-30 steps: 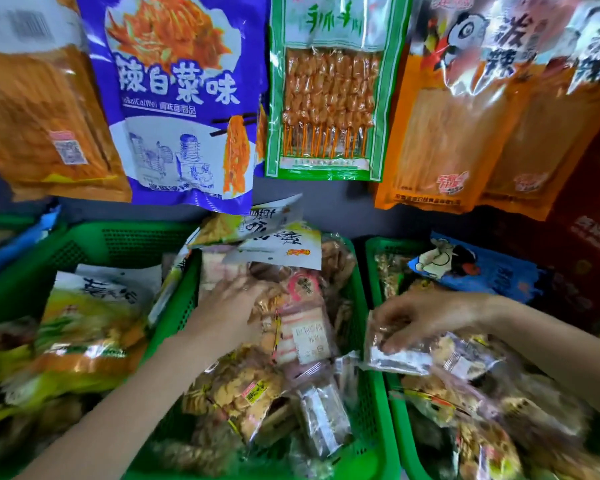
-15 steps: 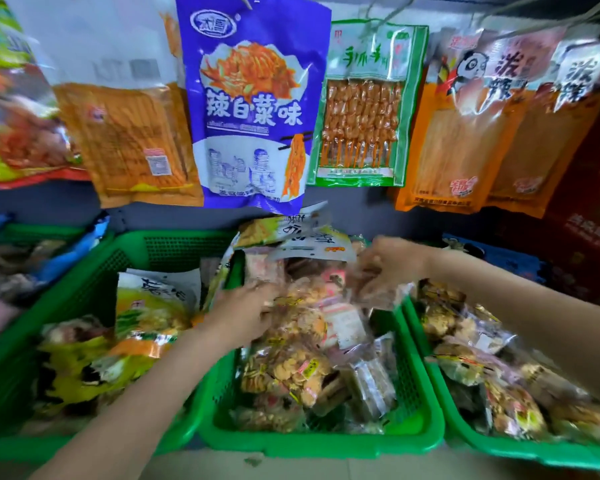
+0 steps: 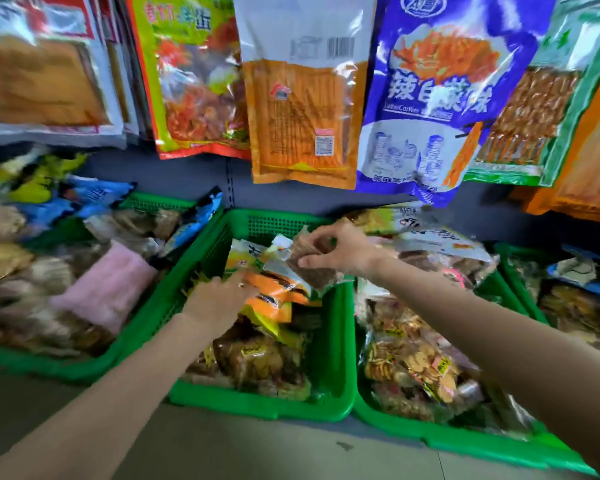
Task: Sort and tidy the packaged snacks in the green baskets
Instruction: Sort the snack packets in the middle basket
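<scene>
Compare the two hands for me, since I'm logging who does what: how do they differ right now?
The right hand is raised above the middle green basket, pinching a clear packet of brown snack; the left hand lies low inside that basket. The left hand's fingers rest spread on the orange and yellow packets, gripping nothing that shows, while the right hand's fingers curl. Both work over the same basket.

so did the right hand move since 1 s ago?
Yes. The right hand crossed leftward from the right-most basket to over the middle green basket, pinching a clear snack packet.
</scene>
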Demonstrator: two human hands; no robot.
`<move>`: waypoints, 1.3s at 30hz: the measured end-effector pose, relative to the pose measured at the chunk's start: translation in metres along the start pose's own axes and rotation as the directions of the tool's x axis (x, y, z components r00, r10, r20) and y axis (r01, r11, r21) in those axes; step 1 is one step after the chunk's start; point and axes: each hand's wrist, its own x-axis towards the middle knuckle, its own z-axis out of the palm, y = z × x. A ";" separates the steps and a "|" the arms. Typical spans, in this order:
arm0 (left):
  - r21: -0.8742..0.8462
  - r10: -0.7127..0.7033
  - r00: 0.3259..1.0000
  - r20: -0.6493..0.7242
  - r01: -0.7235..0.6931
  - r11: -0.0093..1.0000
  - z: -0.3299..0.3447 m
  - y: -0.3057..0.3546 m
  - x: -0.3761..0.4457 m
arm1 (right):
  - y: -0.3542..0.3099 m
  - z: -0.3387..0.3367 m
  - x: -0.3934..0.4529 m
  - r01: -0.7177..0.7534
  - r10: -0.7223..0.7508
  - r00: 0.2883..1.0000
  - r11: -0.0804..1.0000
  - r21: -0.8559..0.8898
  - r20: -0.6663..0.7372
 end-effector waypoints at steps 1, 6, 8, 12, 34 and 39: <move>-0.073 -0.030 0.999 -0.043 0.027 0.997 0.002 -0.010 0.003 | -0.004 0.006 0.002 -0.011 0.011 1.000 0.999 -0.032 0.007; -0.210 -0.139 0.985 -0.098 0.116 0.971 -0.001 -0.030 0.023 | 0.002 0.023 -0.003 -0.182 0.190 0.981 0.974 -0.132 0.047; -0.236 -0.175 0.976 -0.127 0.142 0.961 -0.002 -0.030 0.030 | 0.005 0.027 -0.008 -0.227 0.257 0.959 0.951 -0.211 0.122; -0.326 -0.266 0.952 -0.149 0.207 0.922 -0.002 -0.040 0.038 | 0.001 0.034 -0.010 -0.250 0.312 0.920 0.933 -0.260 0.236; -0.419 0.131 0.973 0.190 -0.041 0.907 -0.017 -0.015 -0.002 | -0.018 0.069 0.033 -0.145 0.184 0.924 0.980 -0.139 0.334; -0.305 -0.014 0.999 -0.030 0.004 0.952 0.001 -0.030 -0.004 | 0.000 0.083 0.036 -0.135 0.285 0.916 0.883 -0.450 0.283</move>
